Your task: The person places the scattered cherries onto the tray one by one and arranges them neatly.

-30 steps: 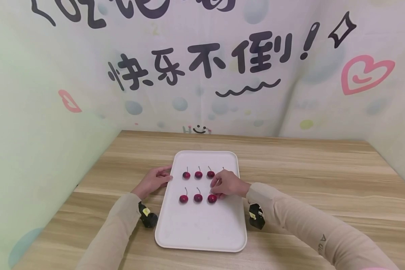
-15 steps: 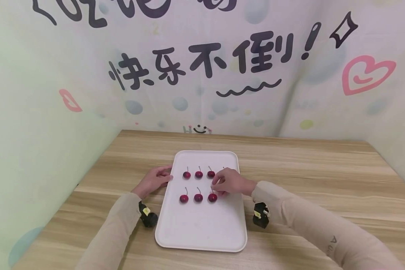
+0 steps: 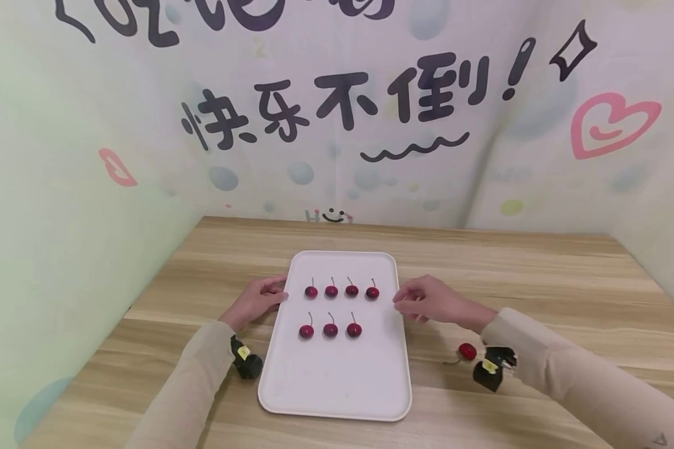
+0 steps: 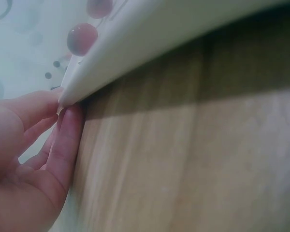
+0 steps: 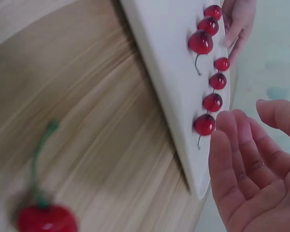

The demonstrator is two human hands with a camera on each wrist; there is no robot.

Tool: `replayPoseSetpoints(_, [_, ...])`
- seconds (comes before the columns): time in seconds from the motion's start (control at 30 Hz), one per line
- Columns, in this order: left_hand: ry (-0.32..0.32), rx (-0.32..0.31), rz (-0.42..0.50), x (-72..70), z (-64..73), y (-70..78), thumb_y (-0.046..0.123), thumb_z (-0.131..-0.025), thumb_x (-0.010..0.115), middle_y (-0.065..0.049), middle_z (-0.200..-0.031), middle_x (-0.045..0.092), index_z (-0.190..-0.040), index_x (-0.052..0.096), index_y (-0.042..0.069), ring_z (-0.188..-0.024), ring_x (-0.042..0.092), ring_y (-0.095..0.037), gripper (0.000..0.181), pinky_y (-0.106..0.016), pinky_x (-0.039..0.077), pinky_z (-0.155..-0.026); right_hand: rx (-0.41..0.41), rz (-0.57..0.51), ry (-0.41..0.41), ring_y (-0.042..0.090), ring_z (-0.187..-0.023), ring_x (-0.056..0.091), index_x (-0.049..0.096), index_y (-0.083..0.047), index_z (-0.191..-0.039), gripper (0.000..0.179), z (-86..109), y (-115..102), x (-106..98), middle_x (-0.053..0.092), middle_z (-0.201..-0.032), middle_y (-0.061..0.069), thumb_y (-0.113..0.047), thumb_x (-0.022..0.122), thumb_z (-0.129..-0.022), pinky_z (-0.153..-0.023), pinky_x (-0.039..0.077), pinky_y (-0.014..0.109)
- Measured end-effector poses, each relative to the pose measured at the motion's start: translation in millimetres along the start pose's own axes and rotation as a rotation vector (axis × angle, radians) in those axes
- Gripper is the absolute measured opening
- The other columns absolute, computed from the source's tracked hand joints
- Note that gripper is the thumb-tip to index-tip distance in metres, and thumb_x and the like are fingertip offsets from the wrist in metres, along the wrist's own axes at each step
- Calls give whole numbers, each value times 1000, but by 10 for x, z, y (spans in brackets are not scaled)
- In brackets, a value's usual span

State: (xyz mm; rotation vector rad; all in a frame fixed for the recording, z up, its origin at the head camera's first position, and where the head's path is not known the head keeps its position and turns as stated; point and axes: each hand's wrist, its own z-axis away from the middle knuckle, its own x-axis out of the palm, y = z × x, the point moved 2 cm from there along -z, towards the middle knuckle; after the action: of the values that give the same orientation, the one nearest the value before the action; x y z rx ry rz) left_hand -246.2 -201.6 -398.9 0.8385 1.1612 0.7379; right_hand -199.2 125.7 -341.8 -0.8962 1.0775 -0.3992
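A white tray (image 3: 337, 386) lies on the table with two rows of red cherries on it, stems pointing away. Several cherries (image 3: 351, 290) form the back row; three more, such as this cherry (image 3: 330, 330), make up the front row. My left hand (image 3: 258, 300) pinches the tray's left rim; in the left wrist view its thumb and fingers (image 4: 67, 140) meet at the edge. At the tray's right rim is my right hand (image 3: 435, 301), its fingers loosely curved and nothing in them. One loose cherry (image 3: 467, 352) with its stem lies on the table, below the right wrist.
The wooden table (image 3: 567, 280) meets a printed cloth backdrop (image 3: 337, 181) along its back edge. Black wrist cameras, one a left wrist camera (image 3: 247, 365) and one a right wrist camera (image 3: 488, 374), hang close over the tabletop beside the tray.
My right hand has let go of the front row's rightmost cherry and moved right, off the tray. The back row's right cherry and the loose cherry now show. The left hand stays put.
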Motion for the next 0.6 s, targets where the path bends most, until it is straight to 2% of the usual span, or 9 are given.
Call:
replayPoseSetpoints(0.2, [6, -3, -13, 0, 1, 13, 12, -86, 58, -13, -99, 56, -129, 46, 5, -85, 55, -19, 45, -30, 50, -77, -29, -36, 1, 19, -68, 55, 58, 7, -101, 26, 231, 237, -168, 60, -80, 12, -14, 58, -86, -58, 50, 32])
replayPoseSetpoints(0.3, [9, 3, -19, 0, -6, 16, 12, -86, 58, -13, -99, 56, -129, 46, 5, -85, 55, -19, 45, -31, 50, -77, -41, -21, -14, 19, -71, 54, 57, 6, -104, 28, 337, 351, -223, 59, -82, 11, -16, 58, -86, -59, 50, 31])
replayPoseSetpoints(0.5, [12, 1, -16, 1, -5, 12, 11, -86, 58, -13, -98, 56, -129, 46, 5, -84, 54, -19, 45, -31, 50, -77, -90, 61, 16, 15, -78, 56, 60, 1, -102, 27, 492, 551, -235, 61, -89, 6, -18, 61, -84, -67, 48, 25])
replayPoseSetpoints(0.6, [15, 1, -18, 5, 1, 10, 11, -86, 58, -13, -97, 56, -128, 46, 4, -83, 54, -19, 45, -30, 50, -77, -96, 47, 3, 12, -77, 56, 60, 1, -102, 28, 532, 649, -218, 62, -87, 5, -18, 63, -82, -66, 48, 23])
